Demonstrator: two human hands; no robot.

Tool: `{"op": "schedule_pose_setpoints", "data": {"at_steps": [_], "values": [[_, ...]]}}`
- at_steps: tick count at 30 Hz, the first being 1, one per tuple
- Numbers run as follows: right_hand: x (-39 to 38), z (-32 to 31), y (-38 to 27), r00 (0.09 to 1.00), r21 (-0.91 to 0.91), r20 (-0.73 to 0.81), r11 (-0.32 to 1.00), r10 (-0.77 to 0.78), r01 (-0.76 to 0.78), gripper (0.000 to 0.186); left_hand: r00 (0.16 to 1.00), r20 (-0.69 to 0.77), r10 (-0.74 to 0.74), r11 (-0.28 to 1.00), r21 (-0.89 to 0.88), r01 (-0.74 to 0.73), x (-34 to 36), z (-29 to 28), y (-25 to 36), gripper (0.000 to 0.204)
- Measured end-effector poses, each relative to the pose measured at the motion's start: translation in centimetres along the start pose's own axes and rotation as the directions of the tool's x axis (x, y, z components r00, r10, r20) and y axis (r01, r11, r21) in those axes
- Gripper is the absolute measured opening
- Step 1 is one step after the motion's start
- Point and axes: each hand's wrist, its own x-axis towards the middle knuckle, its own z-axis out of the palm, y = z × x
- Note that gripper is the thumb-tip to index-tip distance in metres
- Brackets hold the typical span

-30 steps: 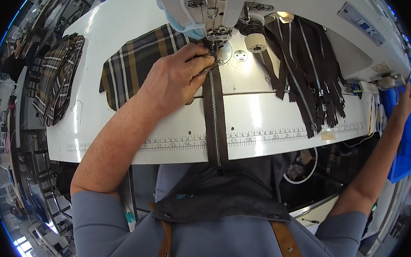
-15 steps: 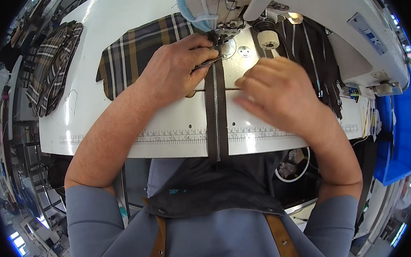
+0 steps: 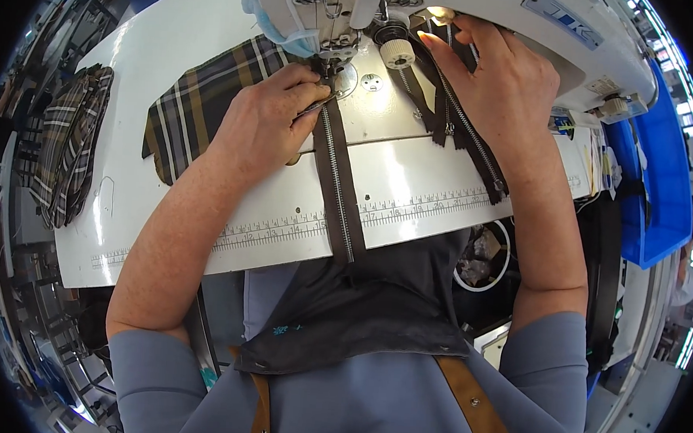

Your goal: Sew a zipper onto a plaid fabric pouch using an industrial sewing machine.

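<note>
Since the frame half a second ago, the right hand [image 3: 504, 83] has crossed from beside the middle zipper to the loose ones under the machine's arm, while the left hand [image 3: 269, 112] stays by the needle.

Nearest, a dark apron [image 3: 373, 305] covers the lap, and the brown metal-toothed zipper [image 3: 335, 176] runs from the presser foot [image 3: 330, 69] over a printed ruler [image 3: 410, 206] to the front edge of the white tabletop [image 3: 413, 169]. Beyond the ruler, the left fingers lie bent together at the zipper's far end, against the edge of a plaid piece [image 3: 203, 89]; I cannot tell whether they clamp cloth or something thin and dark. On the right, thumb and forefinger stand apart over the loose zippers [image 3: 467, 122]; whether the hidden fingers touch one, I cannot tell.

The step in hand appears to be picking out another zipper with this one held at the foot. Next would call for closing thumb and finger on a single tape without dragging its neighbours, the left hand keeping steady.

Farther out stand a folded plaid stack [image 3: 69, 140] and a blue bin [image 3: 660, 212].
</note>
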Motion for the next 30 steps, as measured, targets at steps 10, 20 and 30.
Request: {"op": "schedule_pose_setpoints", "data": {"at_steps": [10,20,30], "values": [[0.8,-0.1,-0.3,0.998,0.002,-0.051,1.0,-0.027,0.027,0.031,1.0,-0.004,-0.003,1.0,0.024,0.003,-0.1,0.3,-0.1,0.024],[-1.1,-0.6,0.1,0.989,0.005,-0.123,0.996,-0.087,0.088,0.021,0.999,0.03,-0.036,0.999,0.023,0.035,-0.2,0.2,0.1,0.023],[0.1,-1.1,0.0,0.989,0.064,-0.125,0.994,-0.084,0.092,0.03,0.999,0.039,-0.034,0.999,0.032,0.033,-0.1,0.1,0.1,0.022]]}}
